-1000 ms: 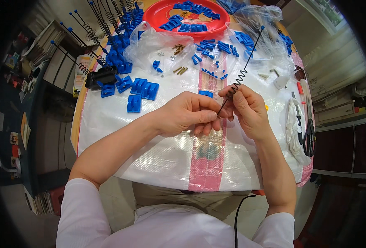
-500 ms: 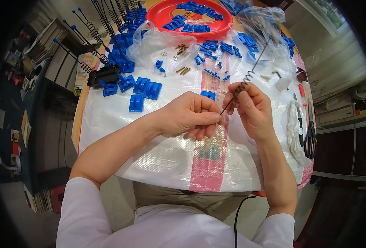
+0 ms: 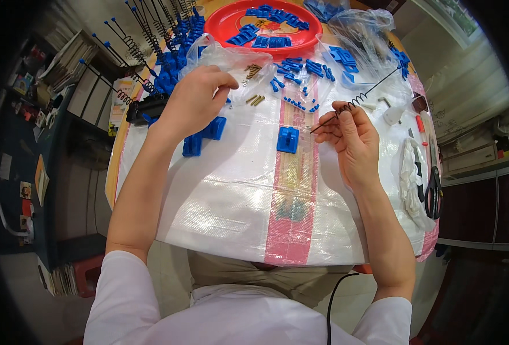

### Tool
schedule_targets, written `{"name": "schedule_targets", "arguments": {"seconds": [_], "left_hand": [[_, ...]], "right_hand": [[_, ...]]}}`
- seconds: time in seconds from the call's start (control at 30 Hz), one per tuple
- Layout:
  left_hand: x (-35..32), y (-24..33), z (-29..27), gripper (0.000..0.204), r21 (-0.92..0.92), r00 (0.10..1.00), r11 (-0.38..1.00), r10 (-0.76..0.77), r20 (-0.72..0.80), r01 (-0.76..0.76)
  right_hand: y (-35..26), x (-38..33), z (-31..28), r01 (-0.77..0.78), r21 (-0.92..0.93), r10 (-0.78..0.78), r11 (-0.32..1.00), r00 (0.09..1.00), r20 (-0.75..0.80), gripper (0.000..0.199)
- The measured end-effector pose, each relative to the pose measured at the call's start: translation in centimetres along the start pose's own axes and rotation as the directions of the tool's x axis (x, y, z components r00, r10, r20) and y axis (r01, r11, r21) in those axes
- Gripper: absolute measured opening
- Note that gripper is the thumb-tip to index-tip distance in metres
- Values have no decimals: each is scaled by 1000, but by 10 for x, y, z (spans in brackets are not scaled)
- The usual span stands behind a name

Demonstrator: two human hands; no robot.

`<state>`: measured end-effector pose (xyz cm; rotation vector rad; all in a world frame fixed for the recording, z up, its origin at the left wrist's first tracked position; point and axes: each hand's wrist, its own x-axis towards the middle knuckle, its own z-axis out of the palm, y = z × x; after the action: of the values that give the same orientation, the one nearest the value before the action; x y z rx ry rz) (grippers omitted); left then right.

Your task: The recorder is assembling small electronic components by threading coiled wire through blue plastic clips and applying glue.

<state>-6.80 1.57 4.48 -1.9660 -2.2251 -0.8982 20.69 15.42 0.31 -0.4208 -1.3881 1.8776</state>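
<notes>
My right hand is closed on a thin black spring rod, coiled in its middle, which slants up to the right. The rod's lower end pokes out past my fingertips. Over the far left part of the table, my left hand reaches beside the clear plastic bag, its fingers loosely bent and apart, with nothing visible in them. Underneath, it mostly hides some small blue pieces. A blue clip-like base lies on the pink stripe, left of the rod's end. More blue bases lie under my left forearm and wrist.
A red basin with blue parts stands at the back. Brass screws, blue pegs and small blue caps lie mid-table. Finished-looking blue pieces with spring rods crowd the left back. Scissors lie at the right edge.
My left hand has let go of the rod's lower end and moved up and left toward the small parts. My right hand keeps the rod, which now tilts further right.
</notes>
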Motion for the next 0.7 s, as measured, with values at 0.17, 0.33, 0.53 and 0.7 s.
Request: {"name": "schedule_targets", "arguments": {"seconds": [0.17, 0.33, 0.53, 0.7], "left_hand": [[-4, -12, 5, 16, 218, 996, 976, -2, 94, -19], [-5, -17, 13, 16, 244, 992, 966, 58, 108, -83], [-4, -21, 18, 15, 262, 988, 958, 84, 126, -115], [-5, -19, 15, 13, 222, 987, 971, 56, 151, -89]], "right_hand": [[1, 0, -2, 2, -13, -2, 1000, 1000, 0, 29], [1, -1, -3, 7, -26, -7, 1000, 1000, 3, 30], [3, -2, -2, 4, -36, -4, 999, 1000, 3, 29], [4, -2, 0, 17, -35, -17, 999, 1000, 12, 30]]}}
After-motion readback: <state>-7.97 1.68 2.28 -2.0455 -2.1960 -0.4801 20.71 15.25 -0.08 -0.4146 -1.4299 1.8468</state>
